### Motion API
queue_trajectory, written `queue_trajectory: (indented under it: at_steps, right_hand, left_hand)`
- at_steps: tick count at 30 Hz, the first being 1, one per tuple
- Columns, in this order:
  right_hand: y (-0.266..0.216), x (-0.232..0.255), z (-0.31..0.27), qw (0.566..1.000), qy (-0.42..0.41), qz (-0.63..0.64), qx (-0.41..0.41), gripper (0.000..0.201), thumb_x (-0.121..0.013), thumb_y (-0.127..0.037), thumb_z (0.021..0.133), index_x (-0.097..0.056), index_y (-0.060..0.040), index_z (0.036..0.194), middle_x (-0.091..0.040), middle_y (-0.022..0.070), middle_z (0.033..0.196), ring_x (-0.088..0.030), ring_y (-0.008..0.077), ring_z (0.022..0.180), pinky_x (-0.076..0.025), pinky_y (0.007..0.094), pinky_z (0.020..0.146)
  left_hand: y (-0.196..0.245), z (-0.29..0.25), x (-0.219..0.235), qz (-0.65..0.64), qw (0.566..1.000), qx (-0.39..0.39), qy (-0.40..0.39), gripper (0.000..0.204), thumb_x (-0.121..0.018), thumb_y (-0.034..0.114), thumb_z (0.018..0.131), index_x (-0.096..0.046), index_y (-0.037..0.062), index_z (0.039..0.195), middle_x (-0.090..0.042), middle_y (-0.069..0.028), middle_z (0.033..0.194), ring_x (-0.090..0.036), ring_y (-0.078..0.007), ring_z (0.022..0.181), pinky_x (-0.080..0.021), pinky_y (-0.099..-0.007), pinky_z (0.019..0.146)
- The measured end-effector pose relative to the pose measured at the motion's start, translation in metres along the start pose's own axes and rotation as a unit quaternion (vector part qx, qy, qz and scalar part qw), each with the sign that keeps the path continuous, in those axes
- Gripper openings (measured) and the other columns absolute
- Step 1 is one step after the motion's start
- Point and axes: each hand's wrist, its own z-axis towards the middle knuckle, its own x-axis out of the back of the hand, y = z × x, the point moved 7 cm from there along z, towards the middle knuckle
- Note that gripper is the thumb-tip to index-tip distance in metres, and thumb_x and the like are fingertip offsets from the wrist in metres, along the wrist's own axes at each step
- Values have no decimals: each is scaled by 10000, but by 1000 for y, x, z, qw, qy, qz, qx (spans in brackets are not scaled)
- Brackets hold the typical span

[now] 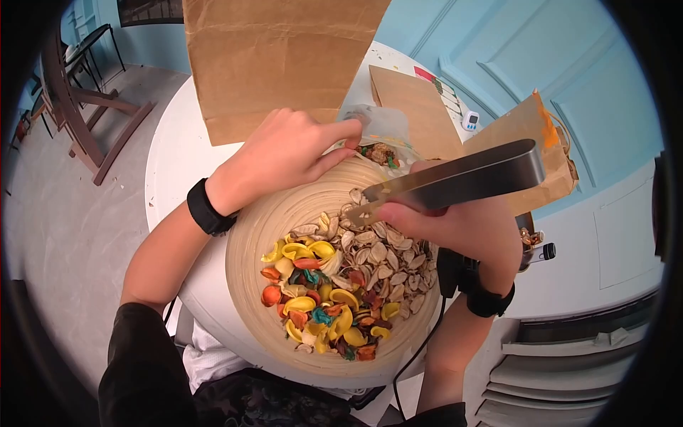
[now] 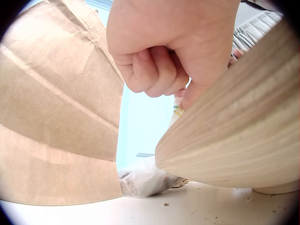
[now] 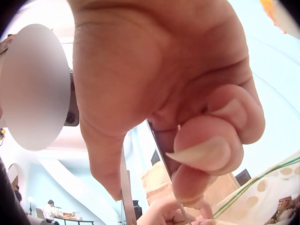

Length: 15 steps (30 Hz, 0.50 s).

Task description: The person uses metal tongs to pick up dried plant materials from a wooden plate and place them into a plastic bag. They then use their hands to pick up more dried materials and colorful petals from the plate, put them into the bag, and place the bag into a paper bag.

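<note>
My right hand [image 1: 466,228] grips metal tongs [image 1: 477,171], thumb on one arm and curled fingers on the other. The tongs' tips are over pale dried petals [image 1: 388,260] in a round wooden bowl [image 1: 245,285]. Yellow, orange and teal dried pieces [image 1: 320,302] fill the bowl's near side. Beyond the far rim is a translucent zip bag [image 1: 380,121] with brown and green dried bits inside. My left hand [image 1: 281,153] pinches the bag's edge with thumb and forefinger, its other fingers curled in the left wrist view.
A tall brown paper bag [image 1: 277,64] stands behind the left hand. Flat brown paper [image 1: 420,107], a small white timer [image 1: 470,120] and another paper bag [image 1: 526,149] are at the back right of the white table [image 1: 167,164]. A black cable [image 1: 420,349] hangs from the right wrist.
</note>
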Motion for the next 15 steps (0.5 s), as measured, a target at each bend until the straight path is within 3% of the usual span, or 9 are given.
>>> queue_trajectory:
  at_steps: [5,15]
  right_hand:
    - [-7,15,-3,999,11,-42,3,380,-930,-314,779,-695,-32,876,-637,-13,711,-557,86,654,-486,276,612]
    - [-5,18,-4,998,4,-62,-30,378,-926,-302,786,-724,-25,944,-685,6,749,-606,75,669,-502,262,612]
  left_hand:
    - [1,0,-1,-3,1000,-1,-2,86,-668,228,994,-630,151,988,-546,-96,525,-564,-301,479,-398,-405,494]
    - [0,-1,-1,-2,1000,-4,-1,114,-673,243,994,-625,140,984,-539,-91,526,-560,-294,482,-395,-403,497]
